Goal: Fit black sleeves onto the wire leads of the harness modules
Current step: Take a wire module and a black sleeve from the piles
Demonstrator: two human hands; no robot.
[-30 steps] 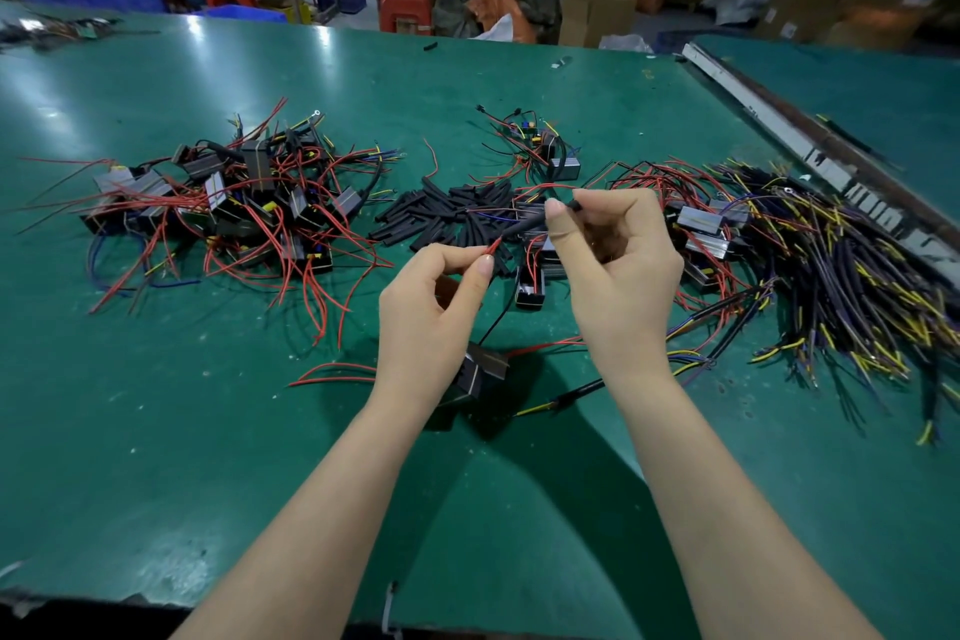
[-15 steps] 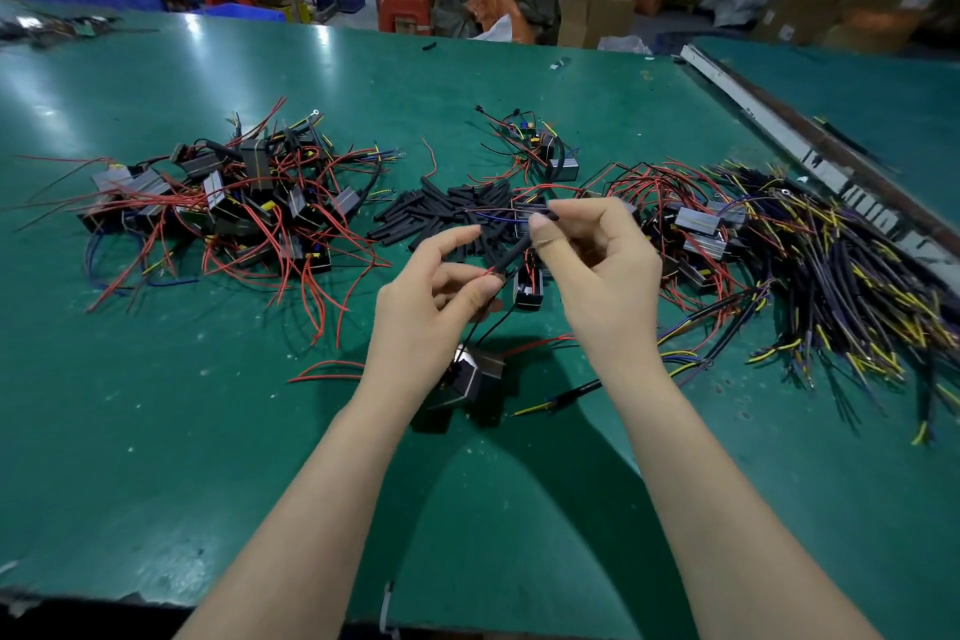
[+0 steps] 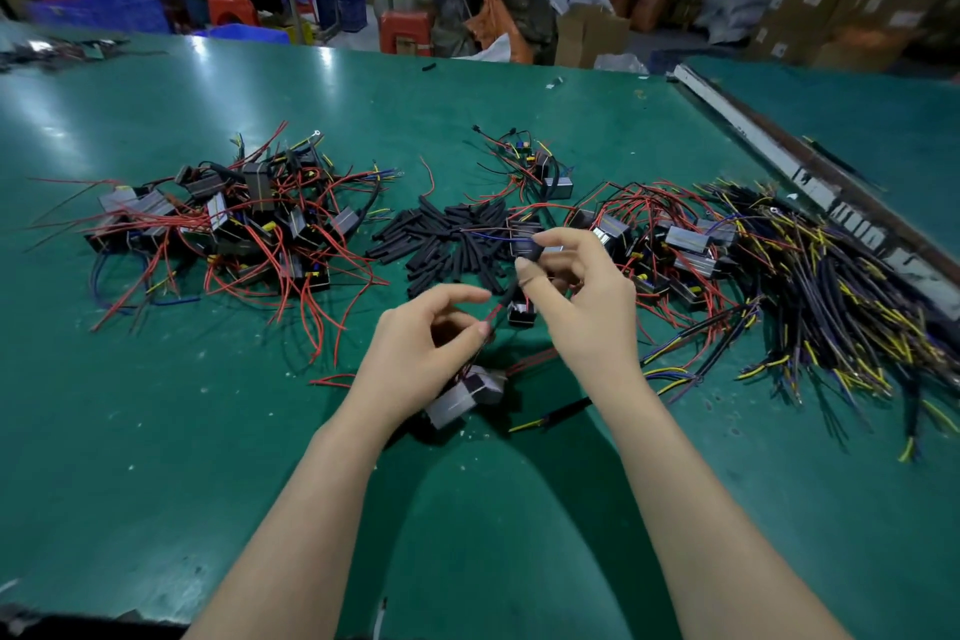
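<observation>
My left hand (image 3: 421, 353) pinches the wire leads (image 3: 488, 322) of a grey harness module (image 3: 465, 398) that hangs just below it, near the green table. My right hand (image 3: 576, 296) holds a black sleeve (image 3: 511, 288) between thumb and fingers, with the sleeve slanting down over the leads toward my left fingertips. Thin blue and red lead ends stick out past my right fingers. A heap of loose black sleeves (image 3: 441, 239) lies right behind both hands.
A pile of modules with red wires (image 3: 228, 224) sits at the left. More modules (image 3: 675, 244) and a mass of dark, yellow-tipped cables (image 3: 841, 301) lie at the right. A metal rail (image 3: 779, 161) runs along the table's right edge. Boxes and stools stand beyond.
My right hand has slid the black sleeve down along the leads toward my left hand. Both hands have dropped slightly and moved closer together.
</observation>
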